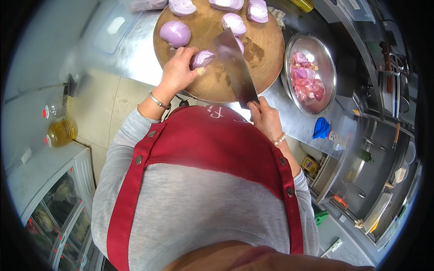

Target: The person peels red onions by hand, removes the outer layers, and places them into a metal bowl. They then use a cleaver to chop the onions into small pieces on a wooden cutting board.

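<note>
My left hand (181,69) grips a cut piece of red onion (202,59) on the round wooden chopping board (203,89). Its layered cut face points toward the blade side. In my right hand (266,118) is the handle of a Chinese cleaver (237,67), its broad blade slanting up and left over the board. Part of another onion piece (240,44) shows from behind the blade. A rounded peeled onion half (175,34) lies beyond my left hand. Several more onion pieces (234,24) rest along the far side of the board.
Right of the board, a steel bowl (330,81) holds onion skins and trimmings (307,79). A blue cloth-like item (321,128) lies near the counter's right edge, before the sink area (376,162). A clear plastic lid (115,27) sits at the left on the steel counter (144,47).
</note>
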A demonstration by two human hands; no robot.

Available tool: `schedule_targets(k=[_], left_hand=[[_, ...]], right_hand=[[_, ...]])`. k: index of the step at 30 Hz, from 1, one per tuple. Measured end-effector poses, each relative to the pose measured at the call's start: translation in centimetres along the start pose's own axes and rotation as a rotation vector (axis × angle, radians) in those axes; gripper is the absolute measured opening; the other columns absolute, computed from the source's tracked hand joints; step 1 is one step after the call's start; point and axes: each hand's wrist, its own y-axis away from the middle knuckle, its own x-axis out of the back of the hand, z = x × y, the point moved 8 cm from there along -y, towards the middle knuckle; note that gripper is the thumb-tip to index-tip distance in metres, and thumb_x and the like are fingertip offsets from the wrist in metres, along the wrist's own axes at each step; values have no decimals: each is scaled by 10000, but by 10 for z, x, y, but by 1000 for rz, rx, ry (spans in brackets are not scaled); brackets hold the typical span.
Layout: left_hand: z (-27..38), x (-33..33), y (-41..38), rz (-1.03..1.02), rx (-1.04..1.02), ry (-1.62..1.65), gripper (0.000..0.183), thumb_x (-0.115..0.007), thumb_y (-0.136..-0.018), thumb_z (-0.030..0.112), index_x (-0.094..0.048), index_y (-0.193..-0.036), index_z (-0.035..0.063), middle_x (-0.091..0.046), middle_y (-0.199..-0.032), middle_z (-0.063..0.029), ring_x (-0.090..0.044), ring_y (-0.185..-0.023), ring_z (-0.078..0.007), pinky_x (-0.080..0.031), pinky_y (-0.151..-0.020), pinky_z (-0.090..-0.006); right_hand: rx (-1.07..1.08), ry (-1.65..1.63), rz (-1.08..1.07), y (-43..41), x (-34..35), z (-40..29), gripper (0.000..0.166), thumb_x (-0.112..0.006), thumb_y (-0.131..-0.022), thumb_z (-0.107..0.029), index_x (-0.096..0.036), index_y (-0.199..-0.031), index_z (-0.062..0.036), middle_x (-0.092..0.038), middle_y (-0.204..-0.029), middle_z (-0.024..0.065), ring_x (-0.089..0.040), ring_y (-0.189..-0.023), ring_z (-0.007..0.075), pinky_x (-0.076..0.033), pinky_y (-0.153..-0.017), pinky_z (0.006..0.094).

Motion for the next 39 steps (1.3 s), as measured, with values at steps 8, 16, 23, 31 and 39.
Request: schedule_targets(k=[8,16,23,31,39], left_hand=[[-18,-13,-13,-129,174,82,387,-717,-740,242,-570,-1018,16,-585,-874,-133,-602,-751,-251,-488,-687,-356],[-12,-1,-25,-82,10,-16,313,-722,-728,245,-613,-895,4,-619,-816,-149,-613,-713,-278,-488,-663,-363],[-4,3,-35,-132,12,-103,300,-716,-708,256,-601,-817,2,-615,-837,-173,-600,-753,-346,-476,-693,-419],[-2,2,-35,-103,-43,-70,281,-723,-710,233,-608,-816,0,-604,-770,-167,-597,-706,-335,-471,-652,-404],[1,-1,-30,-68,-37,-63,260,-724,-711,218,-593,-799,11,-594,-778,-164,-593,-707,-336,-467,-633,-404]], right_hand=[[-46,64,-32,7,1,-11,158,-559,-877,-128,-476,-869,6,-616,-715,213,-599,-655,398,-476,-544,446],[95,272,-14,3,6,-22,149,-553,-887,-136,-478,-869,-9,-612,-694,198,-592,-623,391,-469,-521,434],[152,327,2,-2,10,-35,157,-542,-886,-171,-464,-908,-36,-602,-645,179,-589,-569,373,-469,-490,449],[141,466,-96,-3,-1,-37,147,-530,-870,-157,-452,-905,-37,-604,-646,173,-581,-523,364,-462,-452,454],[149,561,-240,-22,-17,-30,117,-482,-871,-112,-441,-883,-4,-600,-645,200,-592,-567,385,-478,-501,466]])
